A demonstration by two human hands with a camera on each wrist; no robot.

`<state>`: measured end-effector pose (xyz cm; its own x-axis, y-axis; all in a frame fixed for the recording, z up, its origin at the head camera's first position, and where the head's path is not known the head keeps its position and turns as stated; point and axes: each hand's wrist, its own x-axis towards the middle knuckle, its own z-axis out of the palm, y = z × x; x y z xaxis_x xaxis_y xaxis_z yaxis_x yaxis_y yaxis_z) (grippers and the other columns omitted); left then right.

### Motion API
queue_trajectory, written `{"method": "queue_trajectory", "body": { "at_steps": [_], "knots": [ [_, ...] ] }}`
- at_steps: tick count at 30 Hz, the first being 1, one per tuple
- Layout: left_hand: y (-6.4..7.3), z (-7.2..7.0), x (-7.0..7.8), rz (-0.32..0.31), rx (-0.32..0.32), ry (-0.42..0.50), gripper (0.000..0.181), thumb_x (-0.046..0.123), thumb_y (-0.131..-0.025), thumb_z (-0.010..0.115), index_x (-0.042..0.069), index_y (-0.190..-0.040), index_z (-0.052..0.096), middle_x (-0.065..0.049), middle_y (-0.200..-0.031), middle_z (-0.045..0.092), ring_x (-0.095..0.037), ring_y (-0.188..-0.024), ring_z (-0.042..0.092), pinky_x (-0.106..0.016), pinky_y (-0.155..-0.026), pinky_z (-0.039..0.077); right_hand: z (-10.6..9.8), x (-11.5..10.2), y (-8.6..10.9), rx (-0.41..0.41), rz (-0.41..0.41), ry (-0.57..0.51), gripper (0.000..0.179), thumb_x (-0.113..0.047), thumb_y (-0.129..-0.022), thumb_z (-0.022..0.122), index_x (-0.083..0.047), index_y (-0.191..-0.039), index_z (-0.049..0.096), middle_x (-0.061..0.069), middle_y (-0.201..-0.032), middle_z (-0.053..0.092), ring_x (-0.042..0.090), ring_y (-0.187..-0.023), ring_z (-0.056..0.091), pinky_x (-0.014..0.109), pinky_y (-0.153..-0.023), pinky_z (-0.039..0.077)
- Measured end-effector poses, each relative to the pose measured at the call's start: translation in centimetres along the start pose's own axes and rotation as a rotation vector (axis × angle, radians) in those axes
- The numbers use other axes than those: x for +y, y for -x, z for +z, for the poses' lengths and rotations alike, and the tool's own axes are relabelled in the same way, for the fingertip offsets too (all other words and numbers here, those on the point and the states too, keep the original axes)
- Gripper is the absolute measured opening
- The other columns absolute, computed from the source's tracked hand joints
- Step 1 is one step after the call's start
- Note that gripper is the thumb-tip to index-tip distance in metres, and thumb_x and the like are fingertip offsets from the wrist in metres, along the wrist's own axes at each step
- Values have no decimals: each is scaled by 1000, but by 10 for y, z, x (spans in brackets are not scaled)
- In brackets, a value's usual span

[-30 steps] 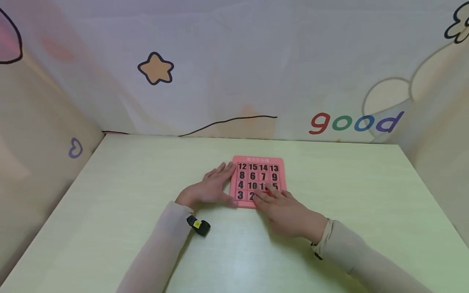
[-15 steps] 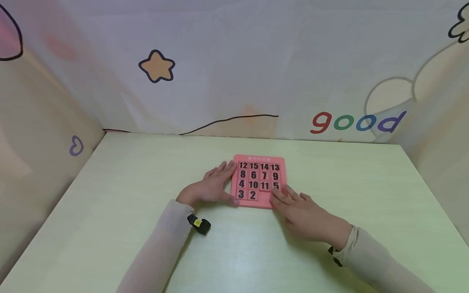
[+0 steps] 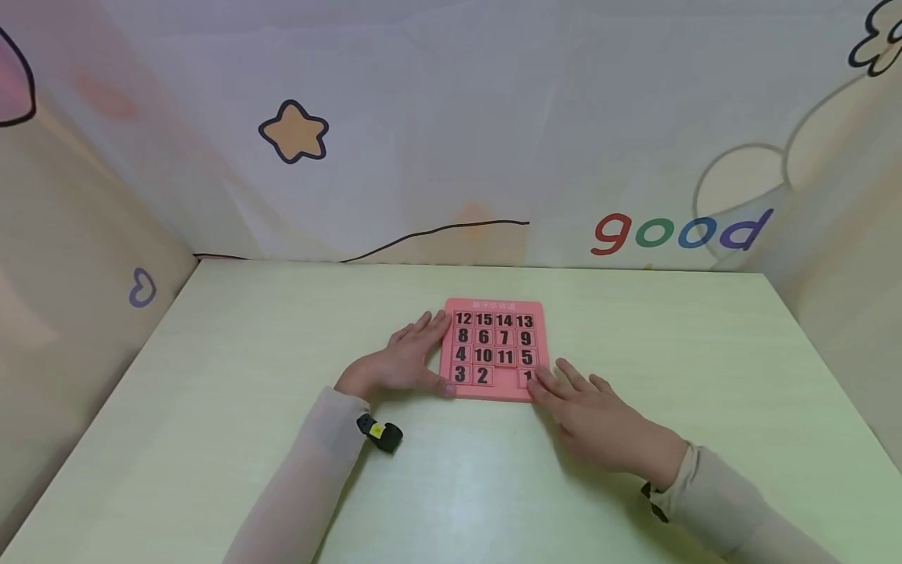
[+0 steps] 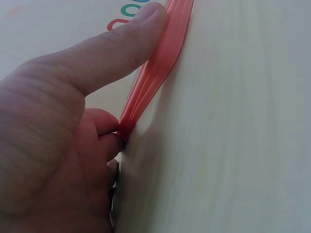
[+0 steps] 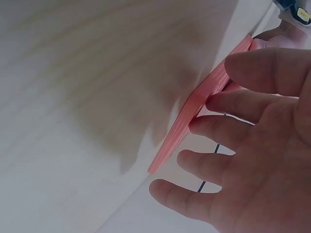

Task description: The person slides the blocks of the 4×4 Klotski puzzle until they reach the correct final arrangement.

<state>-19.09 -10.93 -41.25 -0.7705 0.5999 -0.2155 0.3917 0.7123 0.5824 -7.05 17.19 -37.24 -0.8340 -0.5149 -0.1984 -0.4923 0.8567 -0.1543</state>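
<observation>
A pink number slide puzzle (image 3: 496, 305) lies flat on the table, with black-numbered tiles in four rows. Its bottom row reads 3, 2, a gap, then the 1 tile (image 3: 525, 379) in the right corner. My left hand (image 3: 398, 366) holds the puzzle's left side, thumb at the near corner and fingers farther up. In the left wrist view the thumb lies along the red edge (image 4: 167, 53). Extended fingers of my right hand (image 3: 599, 419) reach the near right corner, fingertips overlapping the 1 tile's right part.
The pale table (image 3: 282, 329) spreads around the puzzle. A printed cloth backdrop (image 3: 423, 117) with a star and the word "good" stands along its far edge and both sides. Each wrist wears a black band (image 3: 380, 433).
My right hand has moved right across the puzzle's bottom row to its corner, uncovering the 11, 5 and 1 tiles and the gap. The left hand has stayed in place.
</observation>
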Motion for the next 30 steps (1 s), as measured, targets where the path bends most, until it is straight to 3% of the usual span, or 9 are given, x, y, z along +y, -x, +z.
{"method": "queue_trajectory", "body": {
  "at_steps": [11, 16, 20, 26, 30],
  "knots": [
    [0, 1, 2, -8, 10, 26, 117, 55, -69, 76, 22, -153, 1, 8, -156, -3, -9, -140, -14, -37, -111, -4, 4, -21, -17, 39, -60, 59, 50, -14, -96, 48, -6, -144, 39, 14, -150, 29, 38, -138, 18, 66, -99, 25],
    [2, 3, 0, -10, 17, 26, 116, 54, -70, 76, 21, -153, 2, 7, -156, -2, -10, -140, -13, -38, -111, -3, 0, -26, -22, -7, -87, 37, 51, -15, -95, 48, -11, -146, 38, 11, -152, 26, 36, -139, 16, 66, -101, 21],
    [2, 4, 1, -13, 11, 39, 116, 54, -70, 76, 23, -153, 2, 8, -157, -2, -10, -140, -13, -38, -112, -3, -7, -18, -24, -41, -48, -8, 57, -11, -93, 48, -13, -148, 34, 9, -154, 22, 37, -140, 12, 66, -102, 19],
    [2, 2, 1, -5, 13, 31, 117, 54, -70, 77, 23, -153, 1, 9, -156, -4, -9, -140, -14, -37, -111, -3, -9, 3, -28, -4, 65, -16, 57, -13, -94, 51, -9, -147, 33, 12, -153, 23, 40, -139, 10, 67, -101, 19],
    [2, 1, 1, -9, 12, 29, 117, 53, -70, 77, 23, -153, 0, 9, -156, -5, -10, -140, -13, -38, -111, -2, -2, 8, -26, 3, 62, -10, 56, -14, -94, 53, -8, -147, 35, 12, -152, 25, 42, -139, 11, 68, -100, 22]
  ]
}}
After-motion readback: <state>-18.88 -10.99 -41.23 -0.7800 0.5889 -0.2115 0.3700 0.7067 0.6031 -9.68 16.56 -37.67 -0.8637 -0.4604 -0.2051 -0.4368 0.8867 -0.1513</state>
